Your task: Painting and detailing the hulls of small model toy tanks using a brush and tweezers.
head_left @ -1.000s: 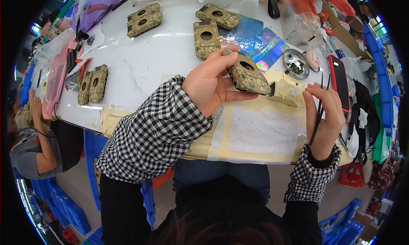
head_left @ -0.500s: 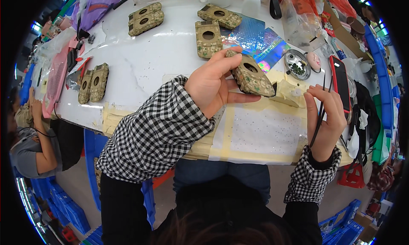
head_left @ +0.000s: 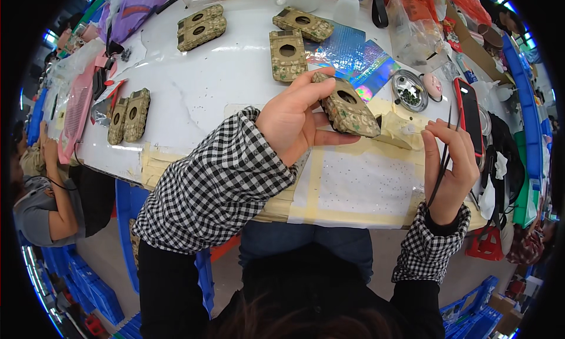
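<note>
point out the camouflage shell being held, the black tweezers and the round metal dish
Held camouflage shell [head_left: 348,111]: head view, on its patterned surface below the round opening
Black tweezers [head_left: 440,175]: head view, on the dark shaft
Round metal dish [head_left: 406,79]: head view, on its bare inner surface

We see on the held model hull [head_left: 354,118] a camouflage of tan, brown and green. The tweezers [head_left: 436,184] are black. Both sleeves [head_left: 206,180] have black-and-white checks. The phone [head_left: 470,112] at right has a red edge; the far-left bag [head_left: 130,12] is purple; the far sheets [head_left: 341,47] are shiny blue.
</note>
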